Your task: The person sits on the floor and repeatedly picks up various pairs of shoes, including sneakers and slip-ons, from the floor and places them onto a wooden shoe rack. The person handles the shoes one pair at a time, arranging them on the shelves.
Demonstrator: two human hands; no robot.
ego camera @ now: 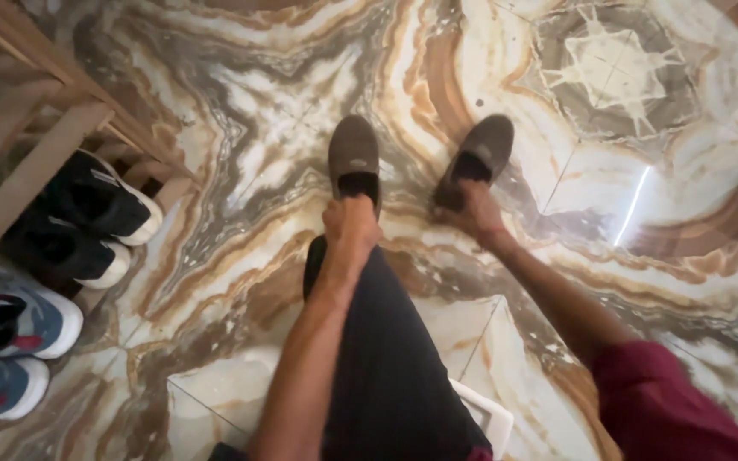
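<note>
Down on the marble floor (241, 128), both hands are pinching shoe heels: left hand (350, 220) gripping the left shoe (354, 152), right hand (474, 209) the right shoe (478, 154).

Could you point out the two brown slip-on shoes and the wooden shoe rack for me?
Left brown shoe (353, 149): head view, on its toe top.
Right brown shoe (487, 145): head view, on its upper.
Wooden shoe rack (27, 175): head view, on a slanted front slat.

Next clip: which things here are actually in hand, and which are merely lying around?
In hand:
- left hand gripping left brown suede slip-on shoe
- right hand gripping right brown suede slip-on shoe

Lying about:
- black-and-white sneakers on wooden shoe rack
- grey-blue trainers
- white plastic seat
</note>
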